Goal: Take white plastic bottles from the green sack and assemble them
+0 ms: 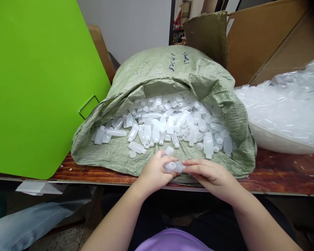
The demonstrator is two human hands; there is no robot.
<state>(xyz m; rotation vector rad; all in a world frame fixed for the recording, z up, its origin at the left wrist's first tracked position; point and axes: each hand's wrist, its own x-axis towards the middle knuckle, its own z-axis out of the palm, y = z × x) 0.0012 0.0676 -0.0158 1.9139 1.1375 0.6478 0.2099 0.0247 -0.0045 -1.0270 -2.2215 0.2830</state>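
Observation:
Several small translucent white plastic tubes are gathered in my left hand, whose fingers are closed round them. From the other side my right hand has its fingertips closed on the end of one of these tubes. Both hands are over the front lip of a pale green woven sack. Just beyond them, a heap of the same tubes spills from the sack's mouth. Parts of the held tubes are hidden by my fingers.
A bright green panel with a metal loop stands on the left. To the right, a wide white container is piled with translucent pieces, with a cardboard box behind it. The reddish-brown tabletop ends just before my body.

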